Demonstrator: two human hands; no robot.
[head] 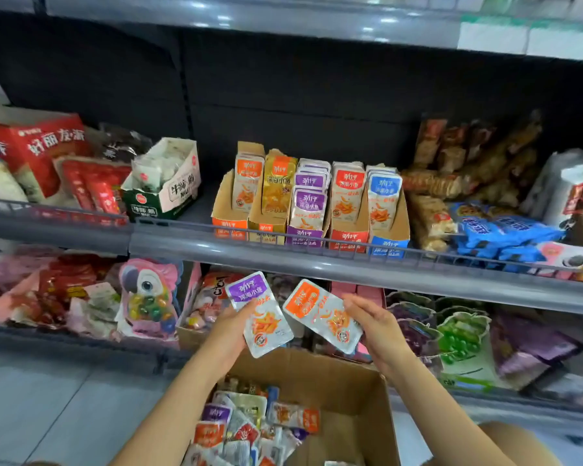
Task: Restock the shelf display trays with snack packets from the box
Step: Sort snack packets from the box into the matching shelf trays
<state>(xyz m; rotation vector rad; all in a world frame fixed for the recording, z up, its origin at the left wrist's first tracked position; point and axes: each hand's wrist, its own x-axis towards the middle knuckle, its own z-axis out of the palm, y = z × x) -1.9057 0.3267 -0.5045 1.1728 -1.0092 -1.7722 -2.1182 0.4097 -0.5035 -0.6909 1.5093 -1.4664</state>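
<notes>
**Matching two snack packets to their display trays**

The left hand (231,331) grips a purple packet (261,314) by its lower left edge. Just beside it, an orange packet (322,314) is pinched along its right edge by the right hand (379,331). Both packets are raised above the open box (371,398), where many more lie loose. The step in hand appears to be sorting by colour. The next move likely calls for lifting each packet to the shelf (317,260) above, to the orange tray (229,227) at far left and the purple tray (303,237) mid-row.
</notes>
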